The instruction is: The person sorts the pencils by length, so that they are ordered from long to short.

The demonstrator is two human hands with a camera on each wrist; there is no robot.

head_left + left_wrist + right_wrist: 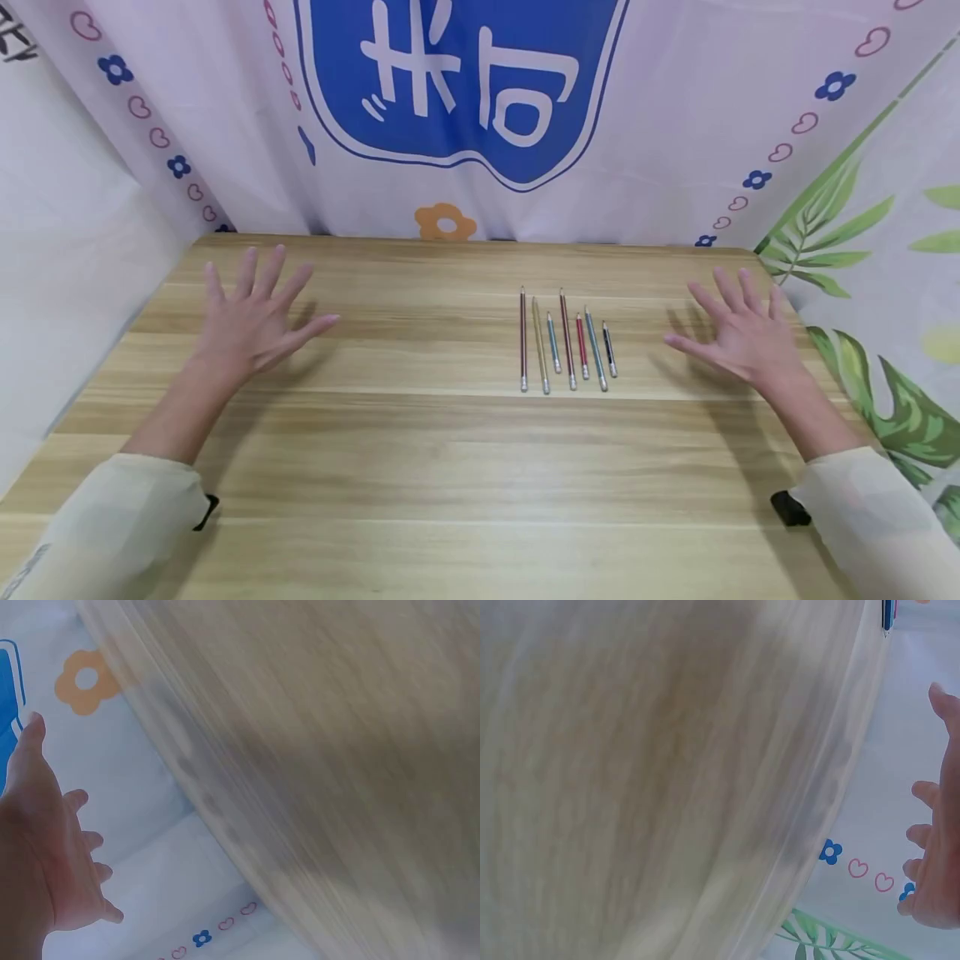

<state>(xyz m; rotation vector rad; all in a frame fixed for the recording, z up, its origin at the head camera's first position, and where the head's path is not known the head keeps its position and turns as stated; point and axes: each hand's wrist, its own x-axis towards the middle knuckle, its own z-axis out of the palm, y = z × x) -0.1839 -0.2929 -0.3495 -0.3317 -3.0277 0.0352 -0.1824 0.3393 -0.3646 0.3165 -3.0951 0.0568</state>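
Note:
Several pencils lie side by side on the wooden table, right of its middle, points away from me and eraser ends towards me. From left to right come a long dark red pencil [523, 342], a gold pencil [540, 343], a short teal pencil [553, 342], another long dark red pencil [567, 337], a short red pencil [582, 346], a longer blue pencil [596, 346] and a short dark pencil [609, 348]. My left hand [251, 321] hovers with spread fingers over the table's left side, holding nothing. Nearer the pencils, to their right, my right hand [750, 333] is likewise spread and holds nothing.
The wooden table [450, 467] ends at a white curtain [675, 167] with a blue sign and an orange flower print. On the right hangs cloth with green leaves [915, 417]. Dark bands [790, 508] show at the sleeves.

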